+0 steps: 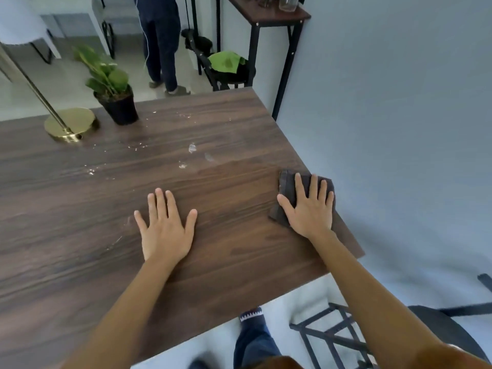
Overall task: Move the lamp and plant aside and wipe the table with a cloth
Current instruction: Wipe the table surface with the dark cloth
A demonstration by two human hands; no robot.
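A dark wooden table (80, 209) fills the view. At its far left stands a gold lamp (69, 123) with a round base and a slanted pole. Beside it, to the right, is a green plant in a black pot (117, 102). Crumbs and small wet smears (192, 148) are scattered across the middle of the table. My left hand (166, 230) lies flat on the bare wood, fingers spread, holding nothing. My right hand (311, 209) presses flat on a folded dark cloth (287, 185) near the table's right edge.
A grey wall runs along the table's right side. A person in dark trousers (159, 43) stands beyond the far edge, next to a black chair with a green cloth (226, 62). A tall narrow console table (269, 14) stands at the back. A black stool (436, 331) is at lower right.
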